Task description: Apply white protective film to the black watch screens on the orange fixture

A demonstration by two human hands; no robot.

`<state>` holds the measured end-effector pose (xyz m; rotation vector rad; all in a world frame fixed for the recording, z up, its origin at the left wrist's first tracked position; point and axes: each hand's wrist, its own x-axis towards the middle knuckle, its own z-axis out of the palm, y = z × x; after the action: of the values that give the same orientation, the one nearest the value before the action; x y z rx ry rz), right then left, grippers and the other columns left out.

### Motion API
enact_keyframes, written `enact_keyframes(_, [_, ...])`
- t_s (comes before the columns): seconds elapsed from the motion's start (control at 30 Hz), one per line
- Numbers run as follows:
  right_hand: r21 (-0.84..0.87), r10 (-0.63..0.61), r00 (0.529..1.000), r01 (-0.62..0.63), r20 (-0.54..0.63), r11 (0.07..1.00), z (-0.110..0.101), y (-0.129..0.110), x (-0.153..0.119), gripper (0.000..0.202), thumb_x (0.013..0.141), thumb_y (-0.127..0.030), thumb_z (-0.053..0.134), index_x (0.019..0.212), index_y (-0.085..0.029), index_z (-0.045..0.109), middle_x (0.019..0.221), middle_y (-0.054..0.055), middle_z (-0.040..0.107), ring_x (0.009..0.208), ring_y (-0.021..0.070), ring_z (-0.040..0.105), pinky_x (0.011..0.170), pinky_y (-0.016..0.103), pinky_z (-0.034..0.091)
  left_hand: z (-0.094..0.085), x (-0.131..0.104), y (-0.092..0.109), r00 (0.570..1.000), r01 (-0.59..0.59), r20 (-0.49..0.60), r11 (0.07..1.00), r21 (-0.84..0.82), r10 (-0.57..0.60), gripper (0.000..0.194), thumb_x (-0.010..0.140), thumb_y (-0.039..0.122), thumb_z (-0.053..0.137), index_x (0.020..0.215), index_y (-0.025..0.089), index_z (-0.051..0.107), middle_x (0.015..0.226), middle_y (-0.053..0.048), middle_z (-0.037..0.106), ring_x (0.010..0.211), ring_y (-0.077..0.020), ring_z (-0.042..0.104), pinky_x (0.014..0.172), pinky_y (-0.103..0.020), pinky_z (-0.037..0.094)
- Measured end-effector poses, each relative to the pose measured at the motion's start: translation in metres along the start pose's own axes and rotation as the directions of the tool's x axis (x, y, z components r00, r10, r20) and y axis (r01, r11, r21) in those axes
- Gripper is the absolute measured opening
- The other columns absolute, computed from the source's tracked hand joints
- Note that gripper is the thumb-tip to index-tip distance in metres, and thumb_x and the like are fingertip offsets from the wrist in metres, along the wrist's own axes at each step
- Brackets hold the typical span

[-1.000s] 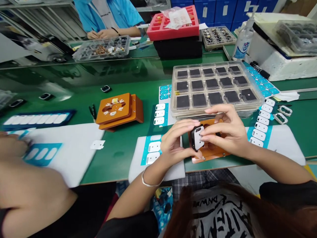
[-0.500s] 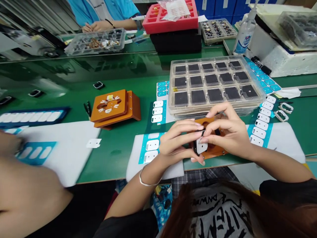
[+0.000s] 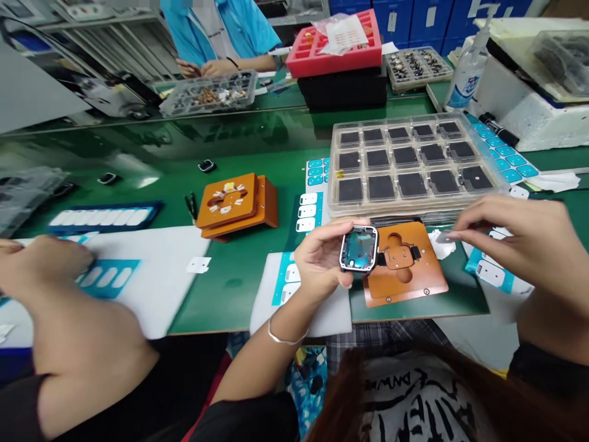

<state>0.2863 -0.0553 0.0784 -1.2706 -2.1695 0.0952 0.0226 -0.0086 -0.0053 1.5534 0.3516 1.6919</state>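
My left hand (image 3: 324, 255) is closed around the sides of a smartwatch case (image 3: 359, 248), whose open face, with a silvery rim and a bluish-green inside, is turned up towards me. Off to the right, my right hand (image 3: 519, 239) pinches a small thin greyish piece (image 3: 444, 237) between thumb and finger. Just under that piece lies a crumpled white scrap (image 3: 442, 248). An orange fixture plate (image 3: 423, 270) with a shaped recess and black tabs rests between my hands, partly behind the watch case.
A stack of clear trays (image 3: 414, 199) with dark square pads stands behind the plate. Sheets of white adhesive pieces (image 3: 494, 276) lie on the right. A second orange fixture (image 3: 230, 202) sits to the left. A co-worker's arm (image 3: 78, 313) reaches in at far left; another person sits opposite.
My hands have parted: the right moved away to the right with the small piece. My left hand has turned the watch case face up, uncovering the orange plate. The camera view has shifted.
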Motion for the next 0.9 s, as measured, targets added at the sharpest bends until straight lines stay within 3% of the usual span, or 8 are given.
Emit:
enact_keyframes(0.07, [-0.224, 0.155, 0.969, -0.111, 0.191, 0.968, 0.008, 0.020, -0.003, 0.015, 0.089, -0.025, 0.062, 0.074, -0.022, 0.063, 0.065, -0.001, 0.068, 0.059, 0.0168, 0.062, 0.052, 0.028, 0.037, 0.000, -0.001, -0.001, 0.997, 0.079, -0.016, 0.995, -0.065, -0.080, 0.051, 0.071, 0.061, 0.079, 0.108, 0.026, 0.073, 0.102, -0.006, 0.077, 0.094, -0.0222, 0.076, 0.080, -0.034, 0.064])
enact_keyframes(0.2, [-0.486, 0.467, 0.797, -0.256, 0.384, 0.836, 0.039, 0.044, -0.004, 0.007, 0.083, -0.018, 0.065, 0.077, -0.020, 0.065, 0.071, 0.002, 0.072, 0.066, 0.0200, 0.065, 0.053, 0.026, 0.031, -0.001, -0.002, -0.003, 0.989, 0.143, -0.032, 0.984, -0.102, -0.147, 0.053, 0.071, 0.067, 0.074, 0.105, 0.027, 0.073, 0.094, -0.004, 0.077, 0.088, -0.0202, 0.076, 0.082, -0.035, 0.063])
enact_keyframes(0.4, [-0.655, 0.575, 0.619, -0.126, 0.535, 0.745, 0.050, 0.026, -0.001, 0.028, 0.091, -0.007, 0.045, 0.096, -0.016, 0.070, 0.111, 0.013, 0.071, 0.082, 0.0255, 0.072, 0.053, 0.028, 0.035, 0.002, 0.000, 0.006, 0.978, 0.193, -0.064, 0.978, -0.078, -0.198, 0.051, 0.070, 0.072, 0.070, 0.098, 0.030, 0.072, 0.093, -0.003, 0.077, 0.085, -0.0218, 0.075, 0.072, -0.035, 0.064])
enact_keyframes(0.57, [-0.654, 0.559, 0.638, -0.113, 0.529, 0.748, 0.050, 0.022, -0.009, 0.036, 0.094, -0.009, 0.039, 0.099, -0.020, 0.072, 0.121, 0.009, 0.068, 0.077, 0.0263, 0.075, 0.049, 0.031, 0.042, -0.055, 0.040, 0.033, 0.945, 0.295, -0.197, 0.939, 0.175, -0.260, 0.039, 0.080, 0.060, 0.072, 0.096, 0.025, 0.070, 0.097, -0.004, 0.074, 0.094, -0.0200, 0.073, 0.084, -0.034, 0.061])
enact_keyframes(0.67, [-0.516, 0.486, 0.748, -0.225, 0.453, 0.827, 0.051, 0.041, -0.022, 0.031, 0.098, -0.028, 0.045, 0.097, -0.022, 0.075, 0.114, 0.007, 0.072, 0.078, 0.0268, 0.075, 0.057, 0.035, 0.053, -0.119, 0.093, 0.035, 0.910, 0.413, -0.323, 0.609, 0.677, -0.259, 0.044, 0.086, 0.064, 0.060, 0.093, 0.021, 0.066, 0.096, -0.006, 0.073, 0.092, -0.0210, 0.071, 0.082, -0.031, 0.058])
enact_keyframes(0.7, [-0.424, 0.433, 0.795, -0.248, 0.425, 0.871, 0.050, 0.048, -0.026, 0.030, 0.098, -0.031, 0.047, 0.097, -0.023, 0.076, 0.111, 0.006, 0.073, 0.078, 0.0257, 0.075, 0.060, 0.035, 0.055, -0.138, 0.112, 0.031, 0.896, 0.436, -0.351, 0.384, 0.814, -0.272, 0.041, 0.089, 0.060, 0.058, 0.094, 0.020, 0.066, 0.097, -0.006, 0.073, 0.096, -0.0223, 0.070, 0.085, -0.032, 0.056])
enact_keyframes(0.77, [-0.179, 0.300, 0.870, -0.247, 0.393, 0.952, 0.042, 0.059, -0.030, 0.030, 0.097, -0.035, 0.048, 0.095, -0.026, 0.076, 0.104, 0.004, 0.076, 0.077, 0.0219, 0.074, 0.063, 0.031, 0.058, -0.169, 0.147, 0.013, 0.787, 0.454, -0.458, -0.114, 0.884, -0.413, 0.038, 0.096, 0.053, 0.049, 0.104, 0.019, 0.063, 0.105, -0.008, 0.073, 0.106, -0.0250, 0.067, 0.092, -0.035, 0.052])
enact_keyframes(0.9, [0.221, 0.116, 0.934, -0.198, 0.338, 0.955, 0.022, 0.061, -0.026, 0.030, 0.097, -0.041, 0.050, 0.090, -0.031, 0.077, 0.094, 0.002, 0.077, 0.078, 0.0174, 0.074, 0.062, 0.023, 0.059, -0.196, 0.191, -0.036, 0.669, 0.433, -0.530, -0.307, 0.848, -0.521, 0.034, 0.093, 0.042, 0.061, 0.109, 0.013, 0.064, 0.114, -0.014, 0.070, 0.112, -0.0303, 0.065, 0.096, -0.041, 0.051])
